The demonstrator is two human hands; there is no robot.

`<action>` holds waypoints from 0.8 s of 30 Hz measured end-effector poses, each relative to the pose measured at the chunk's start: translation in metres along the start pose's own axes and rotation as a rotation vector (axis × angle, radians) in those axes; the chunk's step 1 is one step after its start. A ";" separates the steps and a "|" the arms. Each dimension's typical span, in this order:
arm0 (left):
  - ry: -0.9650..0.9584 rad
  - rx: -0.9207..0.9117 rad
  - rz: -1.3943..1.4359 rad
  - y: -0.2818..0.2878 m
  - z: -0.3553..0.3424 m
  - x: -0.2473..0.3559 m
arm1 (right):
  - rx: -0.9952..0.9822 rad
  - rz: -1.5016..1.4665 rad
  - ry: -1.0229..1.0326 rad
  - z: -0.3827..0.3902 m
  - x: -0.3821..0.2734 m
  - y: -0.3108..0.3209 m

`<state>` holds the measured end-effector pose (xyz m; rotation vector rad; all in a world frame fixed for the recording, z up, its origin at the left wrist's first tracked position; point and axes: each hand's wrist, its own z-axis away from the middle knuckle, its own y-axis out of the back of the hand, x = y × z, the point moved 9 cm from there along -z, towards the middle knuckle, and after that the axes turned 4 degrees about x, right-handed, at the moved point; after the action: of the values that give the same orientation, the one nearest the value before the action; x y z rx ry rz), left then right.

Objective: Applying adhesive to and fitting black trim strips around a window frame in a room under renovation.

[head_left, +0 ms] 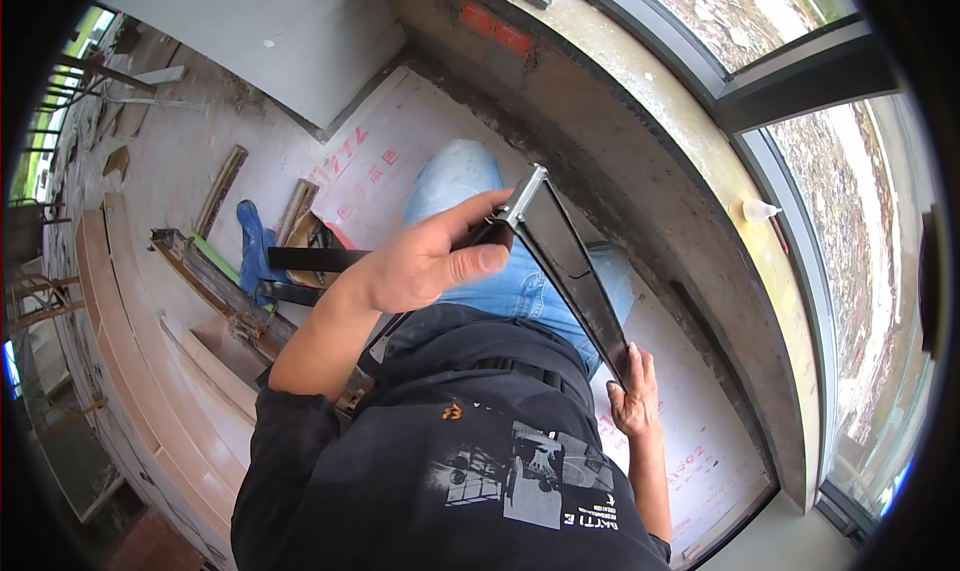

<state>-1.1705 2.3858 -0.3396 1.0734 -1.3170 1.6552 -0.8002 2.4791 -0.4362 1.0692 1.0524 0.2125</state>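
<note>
Head view: both hands (pixel 425 261) (pixel 637 401) grip a dark frame (pixel 562 246); red writing (pixel 345 156) marks pale sheeting (pixel 395 116).

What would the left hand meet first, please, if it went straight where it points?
The left hand would likely first meet the silver end of the black frame right beside it; depth is unclear.

The pale, dusty floor (pixel 200 121) bears long beige boards (pixel 125 336), a short brown strip (pixel 222 184) and white sheeting (pixel 345 186) printed in red
</note>
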 end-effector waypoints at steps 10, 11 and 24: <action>0.124 -0.183 0.058 -0.018 -0.018 -0.014 | 0.035 0.099 0.039 -0.009 -0.006 0.008; 0.111 -0.200 0.061 -0.017 -0.018 -0.014 | 0.040 0.097 0.025 -0.008 -0.005 0.009; 0.143 -0.324 0.211 -0.039 -0.023 -0.009 | 0.123 -0.021 0.111 -0.049 -0.062 0.034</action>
<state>-1.1345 2.4149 -0.3371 0.6322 -1.5784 1.5644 -0.8606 2.4893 -0.3756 1.1663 1.1879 0.1937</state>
